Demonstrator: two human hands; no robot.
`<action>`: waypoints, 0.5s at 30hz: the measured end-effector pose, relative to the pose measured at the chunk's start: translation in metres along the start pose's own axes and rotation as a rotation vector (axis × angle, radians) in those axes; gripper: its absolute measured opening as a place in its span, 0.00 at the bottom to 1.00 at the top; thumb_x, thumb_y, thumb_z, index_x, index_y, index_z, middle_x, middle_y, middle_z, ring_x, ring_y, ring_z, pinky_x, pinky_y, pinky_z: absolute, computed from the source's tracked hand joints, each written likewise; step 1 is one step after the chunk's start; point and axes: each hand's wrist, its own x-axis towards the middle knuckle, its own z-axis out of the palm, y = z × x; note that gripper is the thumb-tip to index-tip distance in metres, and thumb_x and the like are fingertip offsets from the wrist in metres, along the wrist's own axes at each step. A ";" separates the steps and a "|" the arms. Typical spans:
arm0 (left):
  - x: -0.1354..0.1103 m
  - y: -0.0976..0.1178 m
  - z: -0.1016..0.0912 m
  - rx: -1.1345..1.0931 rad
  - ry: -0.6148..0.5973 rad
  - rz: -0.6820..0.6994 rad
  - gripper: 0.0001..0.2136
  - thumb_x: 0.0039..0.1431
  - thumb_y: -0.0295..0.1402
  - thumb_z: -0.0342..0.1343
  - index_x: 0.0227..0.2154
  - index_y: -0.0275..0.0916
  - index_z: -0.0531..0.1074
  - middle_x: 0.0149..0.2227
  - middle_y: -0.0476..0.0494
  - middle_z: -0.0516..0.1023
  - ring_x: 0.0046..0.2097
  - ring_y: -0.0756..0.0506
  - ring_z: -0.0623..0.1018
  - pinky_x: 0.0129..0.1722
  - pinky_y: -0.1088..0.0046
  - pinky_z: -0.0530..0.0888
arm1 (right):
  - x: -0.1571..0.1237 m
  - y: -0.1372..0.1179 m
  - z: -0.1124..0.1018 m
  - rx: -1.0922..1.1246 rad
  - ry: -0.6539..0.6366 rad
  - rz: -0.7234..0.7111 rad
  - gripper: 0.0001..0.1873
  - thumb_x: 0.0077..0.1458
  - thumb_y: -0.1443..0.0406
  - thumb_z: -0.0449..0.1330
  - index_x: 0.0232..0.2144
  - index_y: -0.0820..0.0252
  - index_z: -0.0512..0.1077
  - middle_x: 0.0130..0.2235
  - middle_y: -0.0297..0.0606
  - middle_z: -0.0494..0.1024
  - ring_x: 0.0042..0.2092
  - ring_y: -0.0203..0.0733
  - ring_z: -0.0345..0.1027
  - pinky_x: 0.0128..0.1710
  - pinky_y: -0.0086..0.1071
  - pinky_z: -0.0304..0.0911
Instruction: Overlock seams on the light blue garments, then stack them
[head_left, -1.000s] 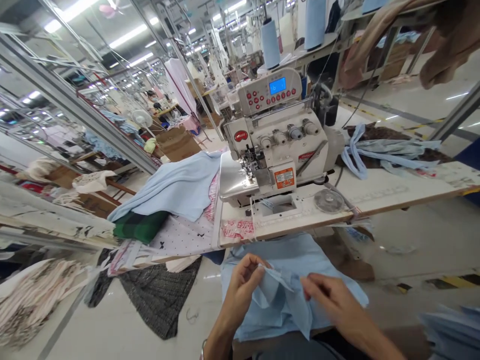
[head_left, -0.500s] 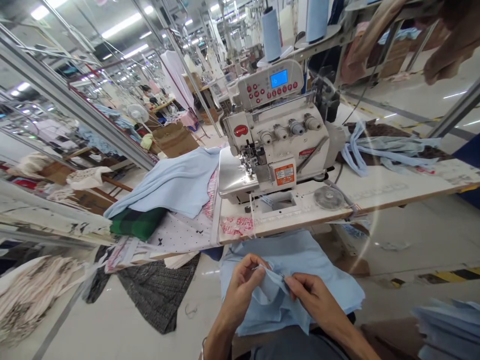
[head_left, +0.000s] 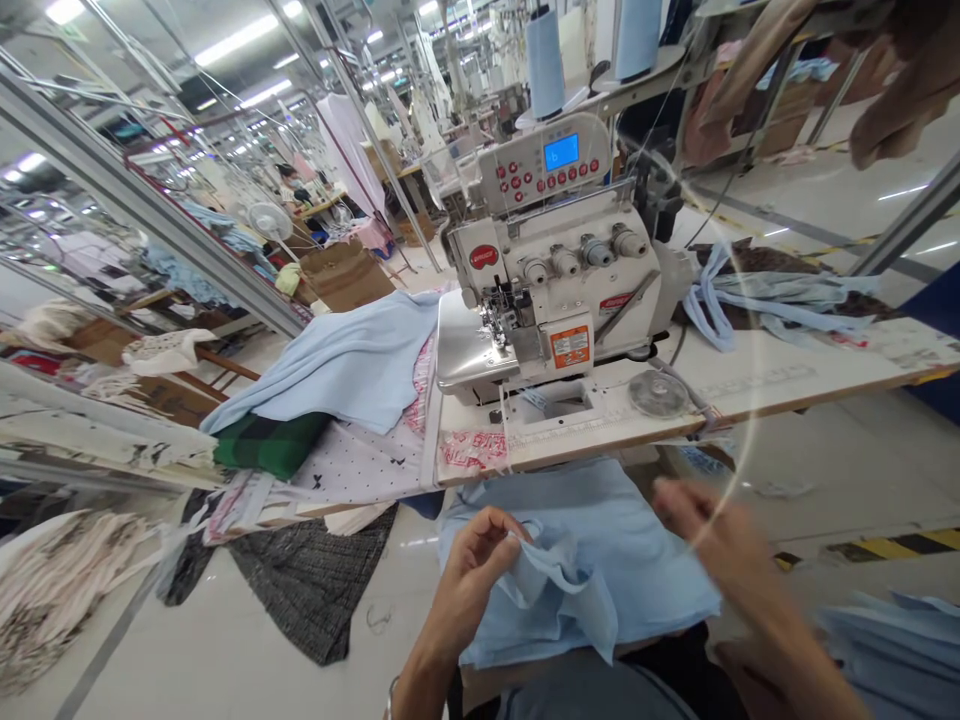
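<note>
On the lap, just below the table (head_left: 750,385) edge, lies a light blue cloth (head_left: 600,570), and the left hand (head_left: 480,565) has thumb and fingers pinched tight on a raised fold at its left side. The right hand (head_left: 705,530) hangs over the cloth's right edge, too blurred to tell whether its fingers are apart or together. The machine (head_left: 555,290) stands on the table just beyond, and more blue pieces (head_left: 900,640) lie at the far right.
</note>
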 end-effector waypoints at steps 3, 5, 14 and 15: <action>-0.012 0.017 -0.010 0.187 -0.161 0.017 0.07 0.61 0.36 0.56 0.33 0.37 0.74 0.34 0.44 0.76 0.38 0.47 0.74 0.40 0.72 0.67 | 0.050 -0.021 -0.063 -0.234 0.346 -0.063 0.23 0.55 0.44 0.53 0.30 0.57 0.70 0.26 0.38 0.66 0.30 0.42 0.58 0.31 0.36 0.49; -0.020 0.028 -0.014 0.274 -0.269 0.020 0.07 0.62 0.35 0.55 0.33 0.37 0.75 0.35 0.42 0.78 0.40 0.45 0.76 0.43 0.70 0.68 | 0.090 -0.029 -0.095 -0.649 0.492 -0.184 0.26 0.61 0.46 0.42 0.34 0.56 0.70 0.28 0.41 0.65 0.31 0.45 0.57 0.32 0.38 0.46; -0.046 0.044 -0.024 0.591 -0.403 -0.053 0.04 0.60 0.31 0.57 0.32 0.40 0.76 0.33 0.47 0.79 0.38 0.49 0.75 0.43 0.74 0.67 | 0.143 -0.022 -0.103 -0.714 0.471 -0.196 0.28 0.60 0.50 0.44 0.51 0.63 0.67 0.52 0.57 0.64 0.59 0.70 0.50 0.51 0.59 0.48; -0.049 0.043 -0.025 0.637 -0.398 -0.087 0.03 0.59 0.31 0.58 0.32 0.40 0.76 0.34 0.48 0.78 0.38 0.50 0.75 0.44 0.75 0.67 | 0.126 -0.018 -0.093 -0.678 0.454 -0.197 0.29 0.60 0.50 0.44 0.53 0.63 0.66 0.55 0.58 0.62 0.60 0.70 0.48 0.53 0.60 0.46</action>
